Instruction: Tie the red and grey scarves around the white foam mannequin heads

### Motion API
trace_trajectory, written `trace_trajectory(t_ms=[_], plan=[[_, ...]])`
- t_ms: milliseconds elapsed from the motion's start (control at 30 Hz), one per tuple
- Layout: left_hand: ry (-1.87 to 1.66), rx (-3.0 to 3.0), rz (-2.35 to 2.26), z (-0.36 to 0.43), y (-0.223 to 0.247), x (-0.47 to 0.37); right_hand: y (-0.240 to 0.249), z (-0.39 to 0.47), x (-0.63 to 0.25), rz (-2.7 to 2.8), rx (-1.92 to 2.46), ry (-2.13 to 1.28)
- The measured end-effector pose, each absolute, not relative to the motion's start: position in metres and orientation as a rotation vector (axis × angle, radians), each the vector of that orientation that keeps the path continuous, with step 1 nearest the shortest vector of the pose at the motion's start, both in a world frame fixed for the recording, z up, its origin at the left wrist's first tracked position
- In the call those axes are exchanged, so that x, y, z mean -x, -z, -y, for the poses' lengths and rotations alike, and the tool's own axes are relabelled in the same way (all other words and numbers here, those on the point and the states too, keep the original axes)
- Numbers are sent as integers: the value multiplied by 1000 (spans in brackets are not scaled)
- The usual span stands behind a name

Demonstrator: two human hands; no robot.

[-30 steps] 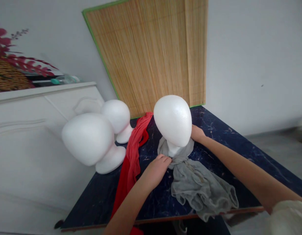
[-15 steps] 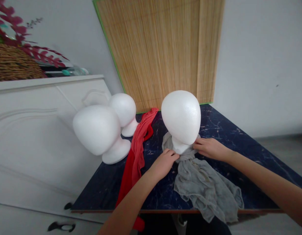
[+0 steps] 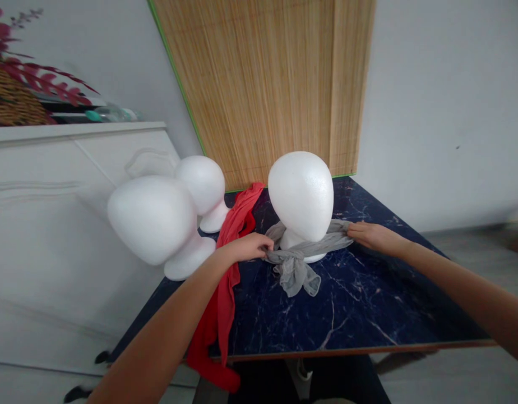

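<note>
On my feed, the grey scarf's tail, which overhung the worktop edge, has shrunk to a tuft. Its loop, round the head's neck, is wider, so I judge it loosened. Left hand and right hand each pinch a side.

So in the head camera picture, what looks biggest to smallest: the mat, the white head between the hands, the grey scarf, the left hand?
1. Mat
2. White head and grey scarf: too close to rank; the head looks taller, the scarf wider.
3. Left hand
</note>
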State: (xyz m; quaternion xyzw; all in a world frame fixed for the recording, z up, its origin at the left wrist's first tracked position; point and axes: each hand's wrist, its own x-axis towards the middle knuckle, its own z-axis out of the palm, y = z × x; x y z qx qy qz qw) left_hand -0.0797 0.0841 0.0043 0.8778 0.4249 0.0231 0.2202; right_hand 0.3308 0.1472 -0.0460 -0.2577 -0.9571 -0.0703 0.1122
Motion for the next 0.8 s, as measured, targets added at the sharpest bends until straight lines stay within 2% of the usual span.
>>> trace_trajectory(t_ms=[267,467,567,700,800], plan=[[57,-2264,-1272,-96,-6,114,41,-143,-337,2868,771,302],[-145,-2286,-1540,-97,-6,142,49,-151,-381,2758,1010,295],[-384,-2290,-1643,-96,-3,117,47,-149,-385,2653,1136,244],[-706,-2247,-1595,-85,9,53,44,-137,-348,2327,1230,146],[-832,-2160,-1504,-76,25,3,45,-128,-297,2139,1212,-161]])
